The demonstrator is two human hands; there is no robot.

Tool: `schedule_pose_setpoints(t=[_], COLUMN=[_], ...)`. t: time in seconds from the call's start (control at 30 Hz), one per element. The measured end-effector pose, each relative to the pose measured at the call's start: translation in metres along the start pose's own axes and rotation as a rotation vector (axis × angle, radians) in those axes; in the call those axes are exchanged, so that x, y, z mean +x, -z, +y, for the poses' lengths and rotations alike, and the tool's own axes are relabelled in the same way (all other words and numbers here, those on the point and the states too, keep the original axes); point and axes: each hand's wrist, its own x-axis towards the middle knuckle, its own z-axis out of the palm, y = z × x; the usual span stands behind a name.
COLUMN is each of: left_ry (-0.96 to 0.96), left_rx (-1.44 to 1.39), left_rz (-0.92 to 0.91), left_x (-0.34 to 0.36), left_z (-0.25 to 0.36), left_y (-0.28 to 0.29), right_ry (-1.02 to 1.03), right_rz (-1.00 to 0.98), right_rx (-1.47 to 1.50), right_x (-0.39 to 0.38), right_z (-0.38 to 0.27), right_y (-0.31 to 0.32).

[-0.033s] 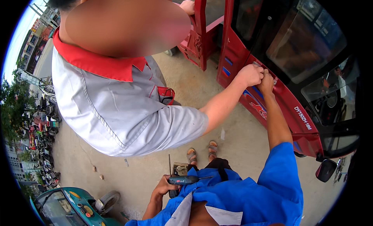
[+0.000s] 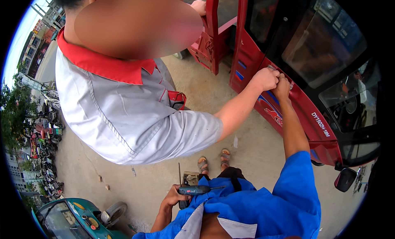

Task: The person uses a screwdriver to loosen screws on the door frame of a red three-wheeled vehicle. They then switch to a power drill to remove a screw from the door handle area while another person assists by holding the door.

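My left hand, low in front of my body, is closed round a dark teal cordless screwdriver whose long thin bit points right. A thin metal rod rises beside that hand; its lower end is hidden. Reaching out to the red vehicle door, my right hand has its fingers bent and closed at the silver door handle. A co-worker's hand presses against the same handle area, touching my fingers. The two hands cover most of the handle.
The co-worker in a grey shirt with a red collar stands close on the left. An opened red door frame is at the top. A black side mirror juts out at right. A teal vehicle stands lower left, parked motorbikes beyond.
The co-worker's head and shoulder have shifted slightly to the right. Both my hands stay in the same places.
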Motion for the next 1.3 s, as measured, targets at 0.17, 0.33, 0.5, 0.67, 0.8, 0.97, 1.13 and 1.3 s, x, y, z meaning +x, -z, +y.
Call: schedule_pose_setpoints(t=[0.17, 0.33, 0.5, 0.67, 0.8, 0.97, 1.13, 1.3], left_ry=[0.005, -0.024, -0.023, -0.013, 0.007, -0.006, -0.015, -0.027], left_rx=[0.005, 0.055, 0.055, 0.051, 0.032, 0.028, 0.035, 0.048], left_rz=[-0.059, -0.073, -0.091, -0.094, -0.096, -0.064, -0.057, -0.077], left_x=[0.005, 0.002, 0.001, -0.001, -0.002, -0.006, -0.005, -0.004], left_z=[0.004, 0.012, 0.019, 0.016, 0.008, 0.005, 0.002, 0.013], left_y=[0.010, 0.013, 0.015, 0.016, 0.019, 0.018, 0.019, 0.016], right_ry=[-0.122, -0.074, -0.094, -0.054, -0.116, -0.230, -0.321, -0.386], right_rz=[0.065, -0.019, -0.068, -0.026, 0.054, 0.234, 0.270, 0.283], right_rx=[0.037, 0.137, 0.351, 0.365, 0.283, 0.274, 0.358, 0.410], right_x=[-0.005, -0.017, -0.014, -0.013, -0.022, -0.050, -0.091, -0.123], right_z=[0.008, -0.024, 0.012, 0.015, 0.001, -0.007, 0.005, 0.007], right_y=[0.004, 0.047, 0.045, 0.042, 0.041, 0.040, 0.043, 0.053])
